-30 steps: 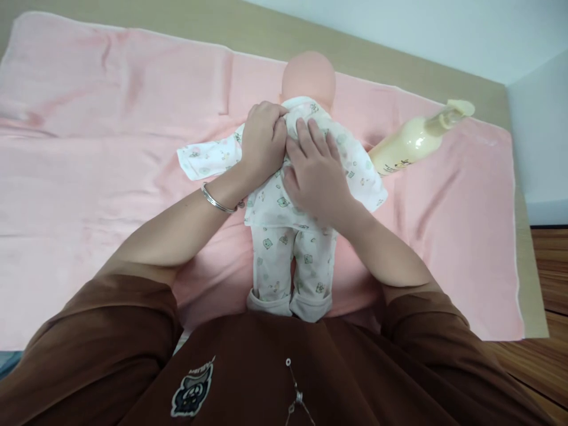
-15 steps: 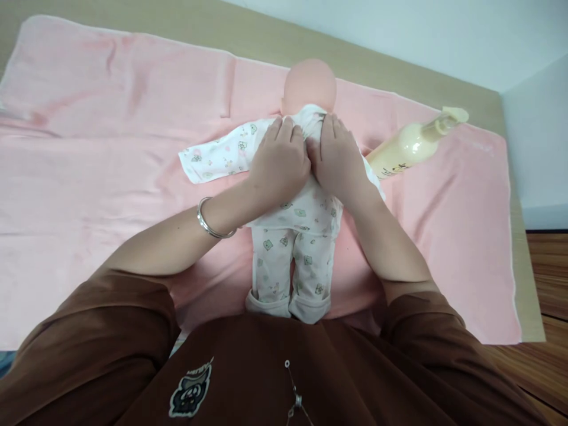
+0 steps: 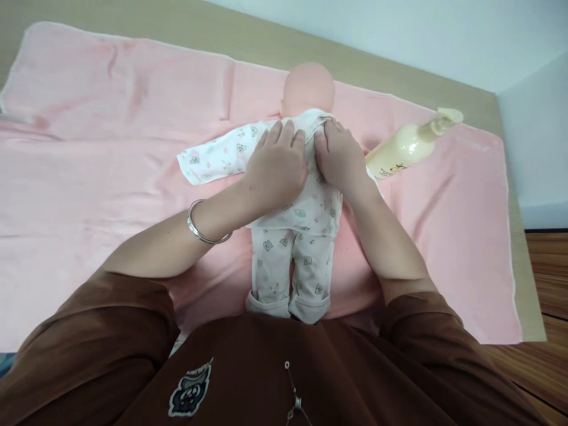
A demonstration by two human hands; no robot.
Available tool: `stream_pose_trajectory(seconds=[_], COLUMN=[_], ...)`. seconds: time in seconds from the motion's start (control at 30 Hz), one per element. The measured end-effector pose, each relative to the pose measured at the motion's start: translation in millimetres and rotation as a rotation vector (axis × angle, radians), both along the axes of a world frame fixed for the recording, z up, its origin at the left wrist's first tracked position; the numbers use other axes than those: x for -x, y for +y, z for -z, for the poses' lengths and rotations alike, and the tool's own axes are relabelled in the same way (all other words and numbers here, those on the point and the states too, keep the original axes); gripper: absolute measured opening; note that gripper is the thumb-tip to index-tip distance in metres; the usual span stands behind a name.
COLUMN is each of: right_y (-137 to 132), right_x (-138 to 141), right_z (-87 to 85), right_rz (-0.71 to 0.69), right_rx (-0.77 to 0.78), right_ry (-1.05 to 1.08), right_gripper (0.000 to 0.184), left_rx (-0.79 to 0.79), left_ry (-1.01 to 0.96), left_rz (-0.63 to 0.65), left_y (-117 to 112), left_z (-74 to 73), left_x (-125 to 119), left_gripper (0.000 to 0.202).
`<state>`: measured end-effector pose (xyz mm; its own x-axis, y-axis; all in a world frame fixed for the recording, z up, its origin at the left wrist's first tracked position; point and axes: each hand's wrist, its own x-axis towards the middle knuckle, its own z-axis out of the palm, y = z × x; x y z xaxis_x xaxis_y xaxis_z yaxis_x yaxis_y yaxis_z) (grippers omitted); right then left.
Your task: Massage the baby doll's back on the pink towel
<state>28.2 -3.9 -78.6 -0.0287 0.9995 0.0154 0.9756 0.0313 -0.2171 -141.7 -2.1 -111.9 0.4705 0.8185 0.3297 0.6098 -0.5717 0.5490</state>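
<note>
A baby doll lies face up on a pink towel, its feet toward me. It wears a white printed shirt and matching trousers. My left hand rests on the doll's chest with its fingers stretched flat up to the collar; a silver bangle sits on that wrist. My right hand lies beside it on the doll's other shoulder, with its fingers curled onto the shirt's collar edge. The doll's one sleeve spreads out empty-looking to the left; my right hand covers the other sleeve.
A cream pump bottle lies on its side on the towel, right of the doll. The towel covers a wooden table against a pale wall. Wood floor shows past the table's right edge.
Both hands have moved up the doll's chest to the collar and now lie side by side. The right hand's fingers have gone from flat to curled at the collar.
</note>
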Motion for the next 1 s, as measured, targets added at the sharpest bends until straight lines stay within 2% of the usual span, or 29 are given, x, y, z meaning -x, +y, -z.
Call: stream_pose_trajectory(seconds=[0.07, 0.13, 0.23, 0.33, 0.37, 0.43, 0.57, 0.67, 0.73, 0.83, 1.0], right_y=[-1.1, -6.1, -16.7, -25.6, -27.0, -26.3, -13.9, -5.7, -5.9, -15.6, -36.3], right_x=[-2.8, -4.4, -2.3, 6.3, 9.3, 13.2, 9.9, 4.8, 2.4, 1.0, 6.2], right_z=[0.0, 1.3, 0.2, -7.3, -10.1, -13.8, -11.7, -6.8, -4.1, -2.7, -5.3], right_rz=[-0.032, -0.092, -0.176, -0.154, -0.13, -0.096, -0.078, -0.004, -0.013, -0.105, -0.182], right_rx=[0.041, 0.04, 0.018, 0.061, 0.084, 0.101, 0.026, 0.036, 0.033, 0.006, -0.001], right_ry=[-0.048, -0.053, -0.02, -0.041, -0.055, -0.06, 0.005, -0.023, -0.051, -0.066, -0.067], right_gripper=[0.061, 0.068, 0.071, 0.073, 0.074, 0.074, 0.058, 0.053, 0.055, 0.063, 0.069], left_rx=[0.022, 0.066, 0.113, 0.132, 0.138, 0.153, 0.093, -0.024, -0.02, 0.025, 0.006], left_ry=[0.031, -0.004, -0.134, -0.137, -0.131, -0.1, 0.127, 0.249, 0.241, 0.163, 0.088], left_rz=[0.04, 0.051, 0.014, -0.014, -0.019, -0.029, 0.019, 0.121, 0.12, 0.048, -0.068], left_y=[2.6, 19.2, 53.3, 72.2, 72.4, 64.1, 29.6, 10.3, 6.9, 14.0, 30.0], left_z=[-7.3, -4.7, 16.4, 37.3, 39.8, 35.9, 2.6, -22.4, -30.2, -25.3, 1.6], left_x=[2.6, 6.1, 9.7, 8.9, 8.0, 6.2, 7.2, 10.7, 11.6, 8.7, -0.5], left_gripper=[0.029, 0.026, 0.029, 0.031, 0.034, 0.041, 0.053, 0.042, 0.029, 0.023, 0.022])
